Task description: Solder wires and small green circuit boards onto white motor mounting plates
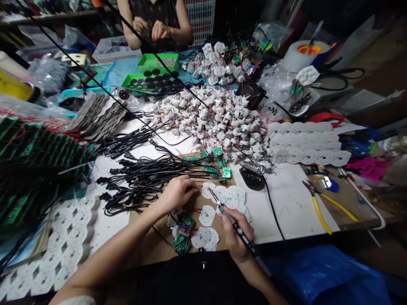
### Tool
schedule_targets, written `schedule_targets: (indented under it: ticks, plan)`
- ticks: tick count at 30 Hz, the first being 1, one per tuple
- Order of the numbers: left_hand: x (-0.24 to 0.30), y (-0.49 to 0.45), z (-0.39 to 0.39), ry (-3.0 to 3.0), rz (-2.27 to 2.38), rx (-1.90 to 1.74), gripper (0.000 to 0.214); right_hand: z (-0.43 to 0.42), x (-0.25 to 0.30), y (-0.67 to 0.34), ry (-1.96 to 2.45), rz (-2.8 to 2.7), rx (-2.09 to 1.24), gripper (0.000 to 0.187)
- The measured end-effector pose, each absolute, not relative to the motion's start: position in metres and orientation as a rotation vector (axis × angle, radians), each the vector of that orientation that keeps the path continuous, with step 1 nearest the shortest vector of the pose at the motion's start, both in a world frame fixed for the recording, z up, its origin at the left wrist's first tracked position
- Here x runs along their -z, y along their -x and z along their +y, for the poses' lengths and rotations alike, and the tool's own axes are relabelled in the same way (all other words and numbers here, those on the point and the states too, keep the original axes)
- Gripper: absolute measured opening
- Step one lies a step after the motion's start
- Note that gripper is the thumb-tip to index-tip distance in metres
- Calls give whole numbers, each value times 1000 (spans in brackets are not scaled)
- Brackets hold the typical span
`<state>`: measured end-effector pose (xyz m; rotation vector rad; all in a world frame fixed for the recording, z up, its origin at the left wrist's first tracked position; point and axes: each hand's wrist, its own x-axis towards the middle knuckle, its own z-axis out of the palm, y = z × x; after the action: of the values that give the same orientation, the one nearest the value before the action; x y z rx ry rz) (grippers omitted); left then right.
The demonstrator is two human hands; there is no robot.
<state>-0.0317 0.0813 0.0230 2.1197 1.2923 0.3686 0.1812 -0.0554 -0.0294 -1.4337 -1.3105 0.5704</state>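
Note:
My right hand [235, 234] is closed around a black soldering iron [233, 220], whose tip points up and left over several white hexagonal LED boards [222, 195] on the brown board. My left hand [178, 192] rests curled beside those boards, fingers pinched together at the ends of black cables [143, 173]; what it pinches is too small to name. Small green circuit boards with white motors [182, 231] lie just below my left hand. More green circuit boards [213, 163] lie above it.
A big heap of white motors [219, 118] fills the table's middle. A soldering iron stand [253, 176] sits right of my hands, and yellow-handled pliers [318, 203] lie further right. White panel sheets [307, 142] and green board stacks [34, 148] flank the table. Another person's hands [151, 29] work across the table.

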Motion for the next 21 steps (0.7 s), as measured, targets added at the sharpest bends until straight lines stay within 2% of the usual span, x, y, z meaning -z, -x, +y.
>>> schedule_targets:
  ticks: [21]
  plan:
    - [-4,18,85,-2268,1337,-333,11,-47,16,-179,1523,-1359,-608,18]
